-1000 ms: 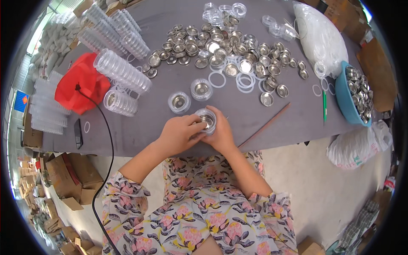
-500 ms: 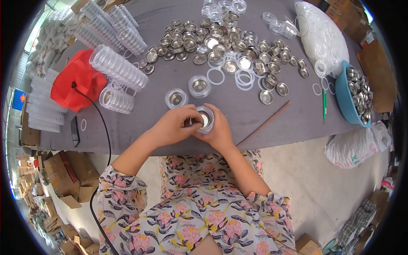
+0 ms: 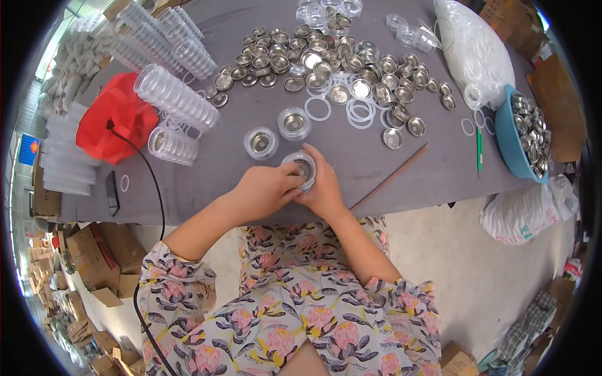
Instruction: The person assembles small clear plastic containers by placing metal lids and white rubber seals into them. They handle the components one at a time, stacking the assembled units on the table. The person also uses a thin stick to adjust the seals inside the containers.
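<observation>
At the near edge of the table, left hand and right hand fingers close around a clear round case; judged step: seating its parts, then setting it beside two finished cases.

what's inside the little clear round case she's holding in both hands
Inside the clear round case sits a shiny metal cup, seen through its top. The left hand and right hand cover its sides and underside, so anything beneath is hidden.
</observation>
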Motion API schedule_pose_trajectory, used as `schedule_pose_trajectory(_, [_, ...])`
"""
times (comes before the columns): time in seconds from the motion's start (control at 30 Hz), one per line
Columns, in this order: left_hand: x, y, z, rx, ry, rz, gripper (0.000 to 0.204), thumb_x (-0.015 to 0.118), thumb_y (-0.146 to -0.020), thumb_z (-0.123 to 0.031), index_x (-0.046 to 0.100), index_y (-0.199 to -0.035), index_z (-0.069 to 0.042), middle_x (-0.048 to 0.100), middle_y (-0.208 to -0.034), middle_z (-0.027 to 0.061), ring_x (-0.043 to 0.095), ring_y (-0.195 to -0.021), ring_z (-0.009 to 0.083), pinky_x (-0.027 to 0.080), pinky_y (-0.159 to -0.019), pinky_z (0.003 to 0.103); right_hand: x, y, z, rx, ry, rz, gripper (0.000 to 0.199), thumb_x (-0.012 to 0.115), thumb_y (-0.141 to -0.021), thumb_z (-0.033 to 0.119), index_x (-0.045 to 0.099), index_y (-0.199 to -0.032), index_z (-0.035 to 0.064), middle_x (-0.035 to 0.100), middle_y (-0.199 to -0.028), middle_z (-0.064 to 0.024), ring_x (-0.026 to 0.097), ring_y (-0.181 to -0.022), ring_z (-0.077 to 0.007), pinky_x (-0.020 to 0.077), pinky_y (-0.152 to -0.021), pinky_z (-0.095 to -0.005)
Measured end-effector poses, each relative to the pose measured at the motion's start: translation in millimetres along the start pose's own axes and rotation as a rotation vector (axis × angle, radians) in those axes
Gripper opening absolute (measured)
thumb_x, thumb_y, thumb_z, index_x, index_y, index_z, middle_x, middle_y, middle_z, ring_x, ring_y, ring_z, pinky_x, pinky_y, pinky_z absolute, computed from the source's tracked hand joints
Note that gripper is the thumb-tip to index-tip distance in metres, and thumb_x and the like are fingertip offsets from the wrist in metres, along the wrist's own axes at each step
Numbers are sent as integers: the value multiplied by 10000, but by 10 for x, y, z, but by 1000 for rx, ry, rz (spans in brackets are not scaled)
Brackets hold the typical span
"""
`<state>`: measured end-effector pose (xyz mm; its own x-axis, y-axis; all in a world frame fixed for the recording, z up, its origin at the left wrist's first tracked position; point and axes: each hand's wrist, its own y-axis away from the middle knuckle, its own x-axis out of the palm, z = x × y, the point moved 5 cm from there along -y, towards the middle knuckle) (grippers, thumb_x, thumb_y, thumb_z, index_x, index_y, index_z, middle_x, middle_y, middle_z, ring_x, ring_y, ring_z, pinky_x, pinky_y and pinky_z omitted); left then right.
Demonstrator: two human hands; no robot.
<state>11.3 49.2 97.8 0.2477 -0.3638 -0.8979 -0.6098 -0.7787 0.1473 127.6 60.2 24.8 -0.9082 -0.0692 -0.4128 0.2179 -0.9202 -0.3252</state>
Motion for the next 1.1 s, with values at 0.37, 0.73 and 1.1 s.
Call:
schedule_pose_trajectory(0.37, [88, 58, -23, 27, -45, -266, 289, 607, -838, -206, 601, -1113, -116, 594, -1124, 42, 638, -772, 274, 513, -658, 367, 35, 9, -69, 41, -29, 16, 918, 822, -543, 148, 364, -1333, 46, 535, -1217, -166, 525, -1097, -356, 424, -916, -437])
schedule_pose_trajectory(0.73, [123, 63, 22, 53, -25, -216, 200, 599, -838, -186, 624, -1011, -89, 613, -1124, 52, 648, -778, 246, 516, -644, 341, 10, 18, -43, 64, -53, -4, 908, 818, -557, 153, 364, -1333, 33, 533, -1225, -170, 526, -1093, -353, 422, -922, -431])
schedule_pose_trajectory(1.1, [397, 341, 640, -344, 1717, -708, 178, 505, -950, -229, 597, -954, -76, 601, -840, 3, 401, -508, 56, 295, -441, 208, 26, -32, 37, -20, 93, 18, 902, 860, -550, 247, 407, -1294, 12, 547, -1210, -172, 527, -1108, -344, 411, -940, -420])
